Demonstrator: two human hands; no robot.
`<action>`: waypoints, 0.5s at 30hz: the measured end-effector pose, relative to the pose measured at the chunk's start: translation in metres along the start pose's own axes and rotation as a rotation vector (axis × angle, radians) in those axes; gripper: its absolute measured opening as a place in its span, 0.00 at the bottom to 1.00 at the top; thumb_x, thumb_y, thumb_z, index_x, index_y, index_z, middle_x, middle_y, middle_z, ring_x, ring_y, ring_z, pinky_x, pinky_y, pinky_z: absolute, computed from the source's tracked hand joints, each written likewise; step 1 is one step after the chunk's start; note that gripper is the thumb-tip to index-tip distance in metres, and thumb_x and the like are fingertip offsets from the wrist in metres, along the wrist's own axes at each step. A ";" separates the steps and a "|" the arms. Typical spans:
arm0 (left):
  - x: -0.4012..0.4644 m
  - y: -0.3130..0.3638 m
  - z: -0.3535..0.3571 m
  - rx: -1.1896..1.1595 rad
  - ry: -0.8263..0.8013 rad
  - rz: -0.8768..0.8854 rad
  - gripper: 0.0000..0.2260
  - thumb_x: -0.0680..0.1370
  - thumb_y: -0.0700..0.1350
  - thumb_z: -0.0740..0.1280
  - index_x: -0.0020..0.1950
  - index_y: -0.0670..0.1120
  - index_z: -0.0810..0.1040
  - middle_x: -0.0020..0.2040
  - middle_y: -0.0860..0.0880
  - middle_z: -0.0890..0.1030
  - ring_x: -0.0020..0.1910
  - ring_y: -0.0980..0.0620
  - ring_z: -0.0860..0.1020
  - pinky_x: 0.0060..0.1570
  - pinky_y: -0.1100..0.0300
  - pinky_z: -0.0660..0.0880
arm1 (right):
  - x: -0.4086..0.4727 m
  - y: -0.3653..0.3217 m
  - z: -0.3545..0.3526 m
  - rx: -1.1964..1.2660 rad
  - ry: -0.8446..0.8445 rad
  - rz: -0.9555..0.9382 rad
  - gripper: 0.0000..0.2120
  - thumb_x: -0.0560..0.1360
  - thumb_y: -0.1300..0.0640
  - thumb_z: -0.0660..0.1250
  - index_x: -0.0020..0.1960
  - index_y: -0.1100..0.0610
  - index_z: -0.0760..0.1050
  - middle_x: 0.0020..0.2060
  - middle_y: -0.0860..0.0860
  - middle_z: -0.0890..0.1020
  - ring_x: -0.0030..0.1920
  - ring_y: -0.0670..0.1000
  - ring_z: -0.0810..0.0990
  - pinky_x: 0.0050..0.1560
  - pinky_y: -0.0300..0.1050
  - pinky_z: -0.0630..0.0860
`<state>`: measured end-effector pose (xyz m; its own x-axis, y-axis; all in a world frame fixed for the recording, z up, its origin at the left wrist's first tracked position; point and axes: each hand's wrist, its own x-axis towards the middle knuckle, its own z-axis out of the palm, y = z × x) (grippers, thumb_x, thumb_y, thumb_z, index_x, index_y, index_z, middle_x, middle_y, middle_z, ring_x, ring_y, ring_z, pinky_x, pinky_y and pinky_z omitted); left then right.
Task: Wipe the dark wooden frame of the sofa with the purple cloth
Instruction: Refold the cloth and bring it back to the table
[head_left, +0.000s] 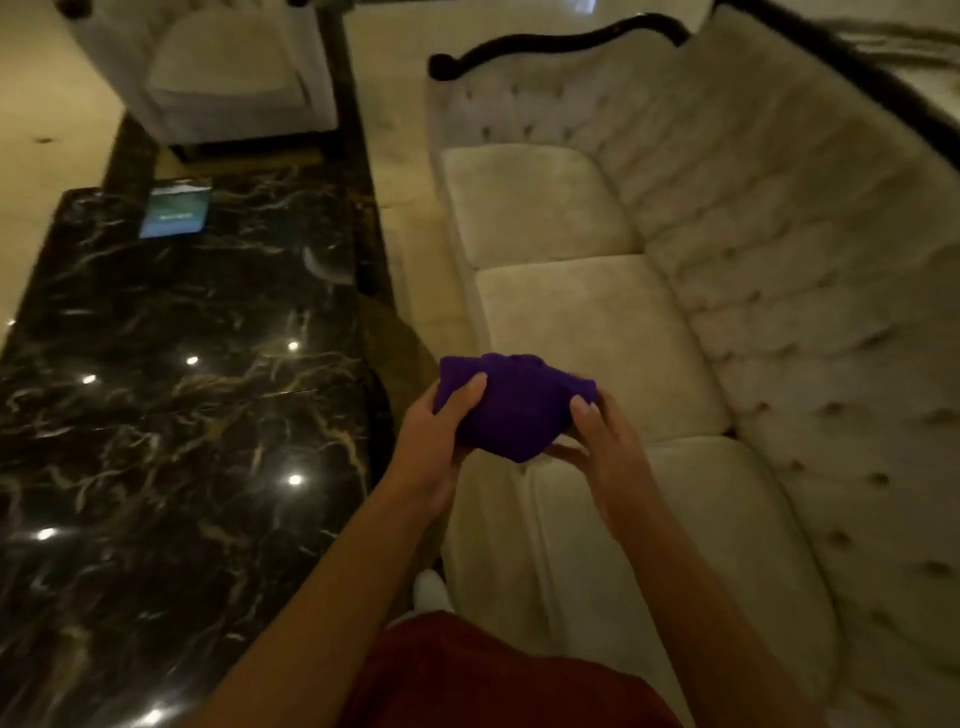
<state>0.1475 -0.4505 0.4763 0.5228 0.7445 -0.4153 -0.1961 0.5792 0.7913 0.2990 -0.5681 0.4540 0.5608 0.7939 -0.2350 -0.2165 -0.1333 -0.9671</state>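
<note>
A bunched purple cloth (511, 408) is held between both hands over the front of the sofa's middle seat. My left hand (439, 441) grips its left side with the thumb on top. My right hand (602, 441) grips its right side from below and beside. The cream tufted sofa (597, 317) runs from near right to far centre. Its dark wooden frame (566, 44) curves along the top of the far armrest and up the backrest edge at the upper right, well beyond the cloth.
A black marble coffee table (171, 395) fills the left, with a small blue box (176, 213) on its far end. A cream armchair (218, 78) stands at the far left. A narrow strip of floor separates table and sofa.
</note>
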 end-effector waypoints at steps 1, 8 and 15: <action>0.004 0.010 -0.012 -0.032 0.014 -0.004 0.23 0.75 0.51 0.74 0.68 0.45 0.79 0.61 0.44 0.86 0.60 0.45 0.84 0.52 0.53 0.83 | 0.007 0.003 0.021 0.035 -0.035 0.026 0.25 0.74 0.34 0.72 0.68 0.41 0.77 0.64 0.47 0.83 0.65 0.52 0.83 0.55 0.53 0.85; 0.024 0.047 -0.070 0.202 0.190 0.093 0.17 0.79 0.52 0.71 0.66 0.48 0.80 0.59 0.47 0.86 0.58 0.50 0.85 0.58 0.53 0.82 | 0.061 0.002 0.120 0.080 -0.062 0.165 0.25 0.72 0.39 0.76 0.64 0.49 0.81 0.58 0.49 0.88 0.61 0.51 0.86 0.58 0.50 0.84; 0.050 0.068 -0.119 0.130 0.360 0.127 0.26 0.72 0.65 0.72 0.66 0.53 0.79 0.60 0.51 0.85 0.57 0.54 0.85 0.56 0.56 0.83 | 0.126 0.005 0.189 0.007 -0.219 0.352 0.25 0.69 0.36 0.76 0.60 0.50 0.84 0.55 0.52 0.88 0.56 0.53 0.88 0.58 0.57 0.85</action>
<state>0.0610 -0.3344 0.4561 0.1724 0.8897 -0.4227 -0.1224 0.4451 0.8871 0.2175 -0.3568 0.4379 0.2683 0.8083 -0.5241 -0.3708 -0.4155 -0.8306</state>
